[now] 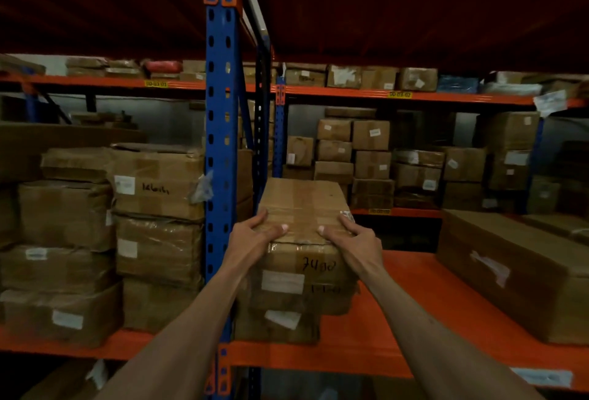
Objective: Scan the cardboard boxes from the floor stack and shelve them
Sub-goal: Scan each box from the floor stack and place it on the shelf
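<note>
While stacked cartons (159,183) filled the left bay, blue upright (220,144) stood centre, left hand (255,237) and right hand (353,237) clasped the top cardboard box (302,205), thumbs over its near edge, atop a pile on the orange shelf (398,320), long carton (516,272) right.

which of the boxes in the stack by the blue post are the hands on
The top box of that stack: left hand and right hand grip its near edge. The box marked 7400 and the lower ones go untouched.
</note>
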Tool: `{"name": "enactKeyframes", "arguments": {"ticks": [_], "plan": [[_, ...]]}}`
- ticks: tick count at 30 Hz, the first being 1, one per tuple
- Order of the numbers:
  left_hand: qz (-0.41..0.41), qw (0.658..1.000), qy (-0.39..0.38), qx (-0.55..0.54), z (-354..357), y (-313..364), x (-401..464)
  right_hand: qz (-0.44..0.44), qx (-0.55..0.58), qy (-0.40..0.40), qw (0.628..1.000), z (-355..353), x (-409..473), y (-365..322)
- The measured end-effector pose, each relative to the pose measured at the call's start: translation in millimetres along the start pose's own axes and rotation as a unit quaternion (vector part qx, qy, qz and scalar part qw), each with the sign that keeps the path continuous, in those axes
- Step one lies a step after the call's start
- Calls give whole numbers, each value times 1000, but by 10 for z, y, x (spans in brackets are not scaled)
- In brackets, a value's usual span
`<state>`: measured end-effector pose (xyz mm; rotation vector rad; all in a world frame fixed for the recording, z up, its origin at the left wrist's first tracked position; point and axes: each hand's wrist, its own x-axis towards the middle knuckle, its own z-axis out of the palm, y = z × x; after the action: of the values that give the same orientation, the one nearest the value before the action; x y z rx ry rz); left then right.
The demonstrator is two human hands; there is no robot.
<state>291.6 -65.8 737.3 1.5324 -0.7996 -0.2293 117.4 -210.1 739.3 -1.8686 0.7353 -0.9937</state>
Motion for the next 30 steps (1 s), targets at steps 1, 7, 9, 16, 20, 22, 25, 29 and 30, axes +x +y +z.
{"name": "enactKeyframes", "arguments": {"ticks": [1,7,9,16,20,22,25,29,30], "plan": [[-6,1000,2,-3,-6,-57,130,-2,-8,1,1000,54,140,12],[-7,1000,-7,29,-13,-165,677,20,-39,-23,999,209,759,5],[43,991,6,127,-35,-131,798,21,-33,-28,999,285,869,-8],[287,849,20,443,-122,-427,905,-151,-35,26,988,605,784,286],[384,745,61,542,-140,-732,874,-299,-207,143,920,779,842,585],[381,737,76,553,-143,-761,909,-296,-251,175,905,825,920,561],[368,718,71,587,-174,-755,968,-292,-294,193,890,929,978,551],[354,692,79,625,-173,-746,1007,-272,-329,178,887,995,1034,528],[352,689,84,628,-166,-749,1013,-260,-331,161,893,992,1029,515]]}}
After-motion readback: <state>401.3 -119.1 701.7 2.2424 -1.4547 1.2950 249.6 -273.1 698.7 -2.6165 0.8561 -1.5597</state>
